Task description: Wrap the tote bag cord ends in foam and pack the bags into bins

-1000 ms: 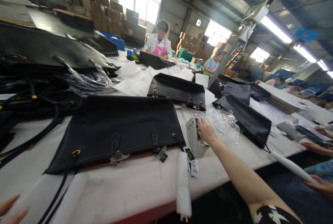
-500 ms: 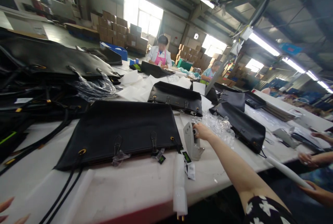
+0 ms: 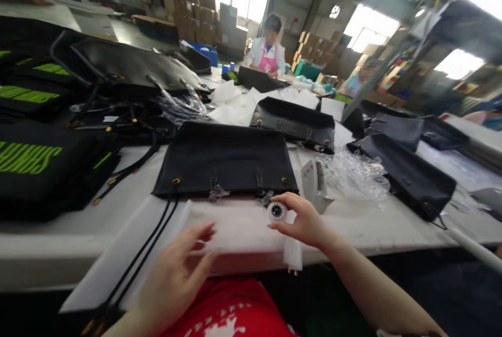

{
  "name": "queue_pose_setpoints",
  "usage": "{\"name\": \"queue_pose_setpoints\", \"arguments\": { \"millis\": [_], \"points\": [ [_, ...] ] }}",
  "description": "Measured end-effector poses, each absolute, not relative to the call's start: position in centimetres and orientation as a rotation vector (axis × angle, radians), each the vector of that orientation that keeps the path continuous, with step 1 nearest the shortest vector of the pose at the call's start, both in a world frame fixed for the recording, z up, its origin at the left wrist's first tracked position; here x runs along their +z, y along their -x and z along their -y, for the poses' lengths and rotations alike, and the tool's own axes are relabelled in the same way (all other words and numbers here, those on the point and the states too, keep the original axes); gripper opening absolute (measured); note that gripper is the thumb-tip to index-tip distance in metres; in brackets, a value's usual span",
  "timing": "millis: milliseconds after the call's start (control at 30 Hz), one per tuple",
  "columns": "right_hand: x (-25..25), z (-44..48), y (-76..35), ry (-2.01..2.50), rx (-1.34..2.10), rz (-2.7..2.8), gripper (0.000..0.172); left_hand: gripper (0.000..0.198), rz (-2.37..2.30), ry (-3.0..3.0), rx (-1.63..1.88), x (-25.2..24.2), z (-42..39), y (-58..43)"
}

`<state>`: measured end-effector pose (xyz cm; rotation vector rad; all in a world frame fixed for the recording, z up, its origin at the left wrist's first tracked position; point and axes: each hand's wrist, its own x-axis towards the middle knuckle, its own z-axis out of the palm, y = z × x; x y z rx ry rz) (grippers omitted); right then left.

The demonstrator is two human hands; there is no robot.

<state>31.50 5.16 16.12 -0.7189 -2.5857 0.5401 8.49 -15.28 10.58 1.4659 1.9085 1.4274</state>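
My right hand (image 3: 304,220) pinches a small round white roll with a dark centre (image 3: 276,211), held just above the white table (image 3: 353,227) near its front edge. It sits beside the lower edge of a flat black leather bag (image 3: 225,158) with gold eyelets and strap tabs. My left hand (image 3: 172,279) hovers lower left with its fingers spread, holding nothing, over a white paper sheet (image 3: 129,253). The bag's black straps (image 3: 137,258) trail across that sheet. A white dispenser stand (image 3: 314,185) is just right of the bag.
Crumpled clear plastic (image 3: 353,172) lies right of the stand. More black bags (image 3: 408,180) lie to the right and behind (image 3: 294,123). Black pouches with green lettering (image 3: 35,164) are stacked at the left. A person in a pink apron (image 3: 266,55) works at the far end.
My right hand left the white stand and drew back toward me, now holding the small roll. My left hand rose into view over the paper. The view swung down and left.
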Motion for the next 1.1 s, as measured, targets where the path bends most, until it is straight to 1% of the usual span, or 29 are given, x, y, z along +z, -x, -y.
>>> {"name": "queue_pose_setpoints", "arguments": {
  "millis": [33,100,167,267,367,433,500,567,700,800,867,967,1100],
  "points": [
    [15.2,-3.2,-30.6,0.678,0.531,2.624,0.046,0.04,-1.794,-1.442,1.346,10.5,14.9,-9.9],
    [13.4,-0.3,-29.4,0.627,0.556,2.671,0.044,0.036,-1.609,-1.364,1.305,10.1,13.8,-12.4],
    [11.9,1.4,-28.7,0.613,0.624,2.651,0.043,0.028,-1.555,-1.289,1.321,9.4,12.9,-13.8],
    [10.6,2.8,-28.6,0.621,0.783,2.539,0.049,0.02,-1.509,-1.186,1.37,8.5,13.1,-14.0],
    [10.2,3.3,-28.9,0.559,1.052,2.446,0.053,0.022,-1.326,-1.091,1.379,8.0,14.2,-13.2],
    [10.0,3.7,-29.1,0.513,1.175,2.4,0.05,0.027,-1.222,-1.057,1.366,7.8,15.0,-12.8],
    [9.8,4.0,-29.1,0.501,1.2,2.382,0.047,0.035,-1.16,-1.039,1.352,7.6,15.5,-12.7],
    [9.4,4.5,-29.0,0.497,1.196,2.388,0.047,0.043,-1.122,-1.015,1.356,7.2,15.7,-12.7],
    [8.8,5.3,-28.6,0.493,1.237,2.357,0.045,0.042,-1.172,-1.059,1.358,6.2,16.1,-12.4],
    [9.0,5.6,-28.6,0.496,1.264,2.311,0.052,0.04,-1.265,-1.124,1.353,6.0,16.4,-11.9],
    [9.2,5.7,-28.8,0.507,1.311,2.291,0.053,0.039,-1.355,-1.181,1.361,6.2,16.6,-11.6],
    [9.3,5.6,-29.0,0.55,1.5,2.255,0.046,0.038,-1.49,-1.312,1.371,6.8,16.8,-11.4],
    [8.6,5.8,-28.7,0.585,1.733,2.158,0.046,0.035,-1.6,-1.542,1.373,7.3,16.8,-11.3]
  ]
}}
